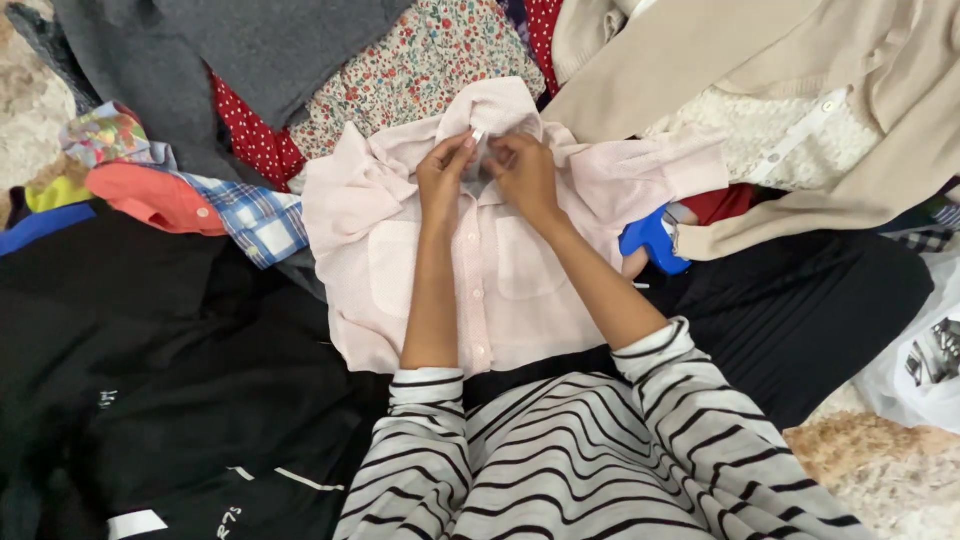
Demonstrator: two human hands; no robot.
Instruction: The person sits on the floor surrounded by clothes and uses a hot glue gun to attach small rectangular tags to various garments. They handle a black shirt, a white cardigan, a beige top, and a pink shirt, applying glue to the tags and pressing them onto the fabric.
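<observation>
Clothes lay heaped over a mottled beige carpet [860, 465], which showed only at the lower right and the far upper left. At the middle of the heap a pale pink button-front shirt with two chest pockets [500, 285] was spread flat, front side up, its collar pointing away from the person and its hem toward the striped black-and-white sleeves [600, 450] at the bottom of the view. Both hands met at the collar. The left hand [445, 175] had its fingers pinched together on a small white tag [478, 135] at the neckline, and the right hand [525, 175] was closed on the collar fabric just beside it, the two hands almost touching.

A black garment with small white markings [150, 400] covered the lower left, and another black pleated one [800, 300] lay to the right of the shirt. A blue plastic tagging tool [652, 240] rested just beside the shirt's right sleeve, near a beige knit cardigan [700, 60] and a cream lace top with buttons [780, 140]. Beyond the collar sat a floral-print cloth [420, 70], a red dotted fabric [255, 140] and a grey sweater [230, 50]. On the left were a blue plaid shirt [255, 215] and an orange-pink piece [155, 195]. A white plastic bag [920, 370] lay at the right edge.
</observation>
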